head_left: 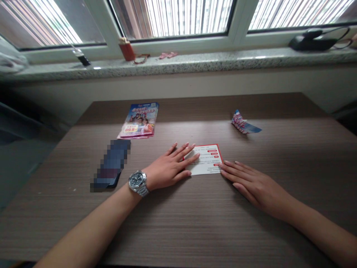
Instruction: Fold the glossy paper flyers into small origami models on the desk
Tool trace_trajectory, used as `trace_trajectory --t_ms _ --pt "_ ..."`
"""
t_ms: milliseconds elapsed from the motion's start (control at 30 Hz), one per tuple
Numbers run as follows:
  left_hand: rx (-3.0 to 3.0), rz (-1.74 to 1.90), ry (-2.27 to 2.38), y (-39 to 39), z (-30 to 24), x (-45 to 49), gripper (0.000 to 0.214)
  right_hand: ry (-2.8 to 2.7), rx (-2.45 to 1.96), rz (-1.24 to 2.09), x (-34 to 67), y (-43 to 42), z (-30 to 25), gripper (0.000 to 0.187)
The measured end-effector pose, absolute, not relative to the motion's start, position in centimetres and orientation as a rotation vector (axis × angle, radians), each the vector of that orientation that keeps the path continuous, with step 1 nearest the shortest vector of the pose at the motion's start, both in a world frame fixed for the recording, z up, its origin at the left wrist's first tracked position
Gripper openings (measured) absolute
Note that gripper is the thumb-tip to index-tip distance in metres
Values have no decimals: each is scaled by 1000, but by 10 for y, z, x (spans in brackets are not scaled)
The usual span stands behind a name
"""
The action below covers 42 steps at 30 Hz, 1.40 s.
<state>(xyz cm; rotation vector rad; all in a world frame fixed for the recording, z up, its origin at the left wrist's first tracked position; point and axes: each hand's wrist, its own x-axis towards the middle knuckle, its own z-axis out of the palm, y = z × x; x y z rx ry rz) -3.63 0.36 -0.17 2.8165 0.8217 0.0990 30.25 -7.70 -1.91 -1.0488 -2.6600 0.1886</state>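
Here, left hand (166, 169) splayed over card (205, 163); right hand (258, 187) outstretched, fingers together, at edge

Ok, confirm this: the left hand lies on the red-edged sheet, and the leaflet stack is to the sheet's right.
Not right: the head view shows the leaflet stack to the left of the red-edged sheet. The left hand does lie on that sheet.

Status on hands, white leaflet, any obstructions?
Left hand spread over white leaflet, right hand at its right edge. Leaflet looks flat, print showing. Nothing seen blocking; folded paper sits apart, farther back.
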Motion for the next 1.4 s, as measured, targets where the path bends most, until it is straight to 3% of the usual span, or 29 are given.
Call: trace_trajectory --t_ms 200,600,1067,1400 --pt "2832 191 695 3 9 -37 56 -2628 -1059 187 299 -77 -15 50" --pt "2878 308 538 -6 9 -20 30 -2551 -982 195 283 -56 0 21" --pt "2707 590 736 -6 9 -21 29 -2364 -1040 234 270 -47 3 19" --pt "2077 1029 1046 -13 29 -13 22 -1959 -1243 621 251 -40 33 14"
